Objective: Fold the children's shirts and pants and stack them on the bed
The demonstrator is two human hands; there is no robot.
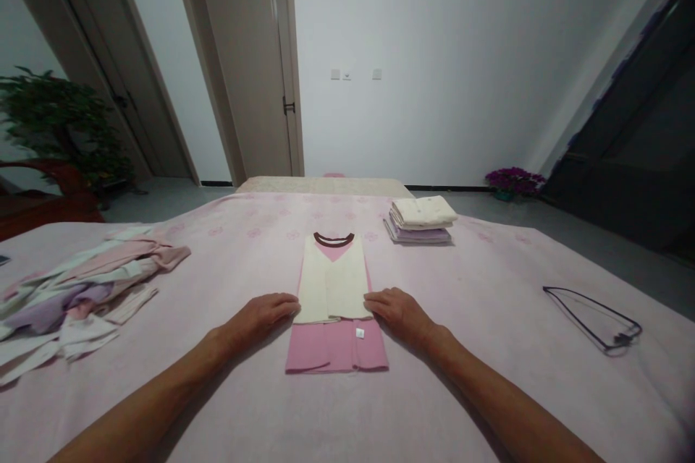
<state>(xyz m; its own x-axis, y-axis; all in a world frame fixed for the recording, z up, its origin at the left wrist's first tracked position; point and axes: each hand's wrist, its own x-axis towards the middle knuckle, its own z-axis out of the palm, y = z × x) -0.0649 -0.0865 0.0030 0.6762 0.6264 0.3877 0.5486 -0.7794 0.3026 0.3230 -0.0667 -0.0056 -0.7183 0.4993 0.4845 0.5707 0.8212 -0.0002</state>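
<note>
A pink and cream shirt (344, 282) lies flat on the bed in front of me, narrowed to a long strip. Its dark brown neckband (334, 240) points away from me, and the cream sleeves are folded inward over the pink body. A small white label (360, 333) shows on the pink lower part. My left hand (270, 309) is closed at the shirt's left edge, by the end of a cream sleeve. Opposite it, my right hand (399, 311) is closed at the right edge. The fingertips of both meet the fabric; the thumbs are partly hidden.
Folded clothes (422, 221), cream over lilac, are stacked beyond the shirt to the right. A loose heap of clothes (81, 296) lies at far left. A black wire frame (591, 311) rests at right on the pale pink bed cover (233, 405).
</note>
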